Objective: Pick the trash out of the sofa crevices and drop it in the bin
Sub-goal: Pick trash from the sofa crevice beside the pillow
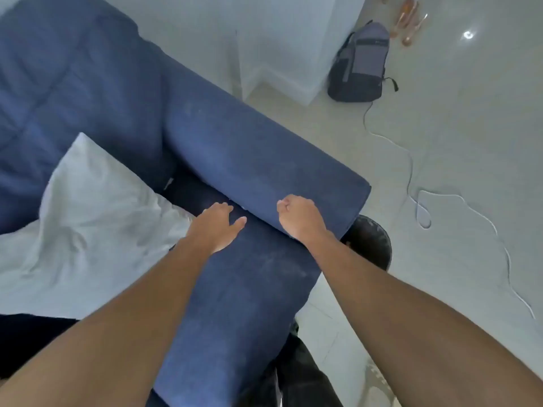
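Forearms reaching over blue sofa [241, 304]; crevice beside armrest [258, 160] under search.
Left hand [216, 227] flat, fingers [227, 208] released, tips at dark gap running along armrest. Right hand [298, 217] clenched on armrest; contents not discernible. White scrap [168, 183] farther up crevice, nearer left. Dark bin [371, 242] beyond armrest end. Fabric nubby.

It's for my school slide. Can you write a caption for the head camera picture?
Left hand open at the blue sofa crevice, right hand closed over the armrest, dark bin beside it.
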Demonstrator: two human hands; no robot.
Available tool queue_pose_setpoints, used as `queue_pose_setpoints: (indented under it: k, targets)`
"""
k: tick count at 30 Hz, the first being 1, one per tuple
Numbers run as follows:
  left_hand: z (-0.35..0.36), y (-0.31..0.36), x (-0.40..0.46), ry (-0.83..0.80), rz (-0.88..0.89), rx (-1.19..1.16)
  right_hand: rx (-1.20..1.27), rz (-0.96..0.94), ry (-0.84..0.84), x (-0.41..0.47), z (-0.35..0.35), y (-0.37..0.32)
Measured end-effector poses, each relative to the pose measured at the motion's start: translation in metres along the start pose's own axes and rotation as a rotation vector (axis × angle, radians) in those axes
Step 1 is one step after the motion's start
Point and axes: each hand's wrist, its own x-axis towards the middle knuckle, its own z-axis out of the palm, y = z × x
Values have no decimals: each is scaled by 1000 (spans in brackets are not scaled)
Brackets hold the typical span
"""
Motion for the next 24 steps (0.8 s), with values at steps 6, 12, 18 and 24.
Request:
queue_pose_setpoints:
  k: [6,12,18,24]
  targets:
    - [110,-15,38,-159,16,101,4,116,-104,18,93,94]
    - [182,-22,91,14,262,200,-160,1,104,37,157,151]
    - [233,-35,122,128,377,272,-195,-20,242,46,202,185]
    - [277,-61,108,290,373,379,-237,46,396,48,229,185]
